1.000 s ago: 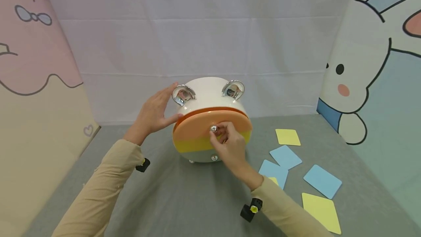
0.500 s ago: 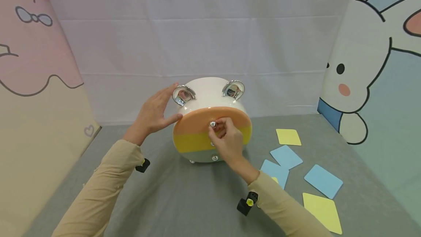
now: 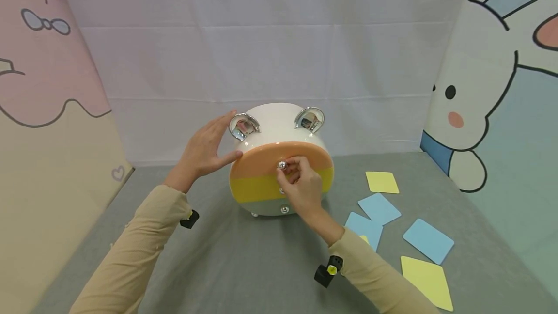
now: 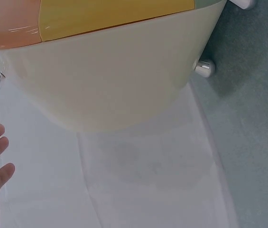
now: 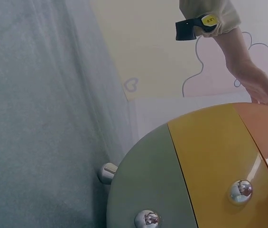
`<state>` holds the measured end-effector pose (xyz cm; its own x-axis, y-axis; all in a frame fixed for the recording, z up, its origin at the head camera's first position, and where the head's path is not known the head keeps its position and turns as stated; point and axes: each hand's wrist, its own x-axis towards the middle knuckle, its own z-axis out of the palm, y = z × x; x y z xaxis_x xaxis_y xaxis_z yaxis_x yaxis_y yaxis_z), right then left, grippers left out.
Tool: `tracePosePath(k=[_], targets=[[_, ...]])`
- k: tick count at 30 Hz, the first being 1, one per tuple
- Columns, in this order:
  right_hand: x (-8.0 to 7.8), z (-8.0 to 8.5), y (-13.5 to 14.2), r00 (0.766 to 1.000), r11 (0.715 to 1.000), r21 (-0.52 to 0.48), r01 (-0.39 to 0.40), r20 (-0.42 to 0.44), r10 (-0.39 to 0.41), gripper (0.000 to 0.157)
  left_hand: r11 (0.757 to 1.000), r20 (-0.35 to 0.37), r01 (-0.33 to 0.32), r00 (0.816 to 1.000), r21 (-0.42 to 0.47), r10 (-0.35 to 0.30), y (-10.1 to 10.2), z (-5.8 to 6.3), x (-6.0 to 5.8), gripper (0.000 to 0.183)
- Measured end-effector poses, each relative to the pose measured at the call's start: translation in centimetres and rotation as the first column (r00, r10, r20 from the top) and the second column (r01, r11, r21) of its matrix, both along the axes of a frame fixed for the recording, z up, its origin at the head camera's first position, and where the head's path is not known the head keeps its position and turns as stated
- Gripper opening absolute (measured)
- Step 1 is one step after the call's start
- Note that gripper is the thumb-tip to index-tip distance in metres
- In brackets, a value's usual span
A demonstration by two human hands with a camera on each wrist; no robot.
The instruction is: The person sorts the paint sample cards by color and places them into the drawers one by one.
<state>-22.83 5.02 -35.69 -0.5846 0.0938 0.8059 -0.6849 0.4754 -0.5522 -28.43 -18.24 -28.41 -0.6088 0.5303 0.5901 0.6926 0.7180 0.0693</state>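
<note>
A glossy white rounded cabinet [image 3: 279,122] with orange, yellow and grey-green front bands stands on a grey cloth-covered table [image 3: 196,275]. The right hand [image 3: 302,188], in front of the cabinet, pinches the round silver metal knob [image 3: 282,164] of its orange top band [image 3: 257,161] — thumb and fingers clamped on it. The left hand [image 3: 202,151] is at the cabinet's left side, its fingers extended and apart, the thumb at the orange edge. Curved chrome ears [image 3: 244,126] top the cabinet; square-cornered yellow and light-blue cards [image 3: 428,240] — corners slightly rounded — lie to its right.
</note>
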Motion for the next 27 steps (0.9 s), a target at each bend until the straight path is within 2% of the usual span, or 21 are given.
tracePosePath(k=[5,9,19,27], targets=[[0.8,-0.1,0.3,0.999,1.0,-0.008,-0.026,0.044,0.026,0.023,1.0,0.015,-0.01,1.0,0.0,0.01,0.1,0.1,0.1,0.086],[1.3,-0.9,0.7,0.997,1.0,-0.007,-0.021,0.073,0.022,0.025,1.0,0.018,-0.011,1.0,0.005,0.01,0.1,0.1,0.2,0.087],[1.4,-3.7,1.1,0.987,0.998,0.022,0.055,0.153,-0.057,0.026,1.0,0.011,-0.011,1.0,0.011,0.011,0.2,-0.1,0.0,0.088],[1.6,-5.0,0.5,0.979,0.996,0.037,0.087,0.184,-0.092,0.021,1.0,0.01,-0.021,1.0,0.006,0.021,0.2,-0.1,0.1,0.089]])
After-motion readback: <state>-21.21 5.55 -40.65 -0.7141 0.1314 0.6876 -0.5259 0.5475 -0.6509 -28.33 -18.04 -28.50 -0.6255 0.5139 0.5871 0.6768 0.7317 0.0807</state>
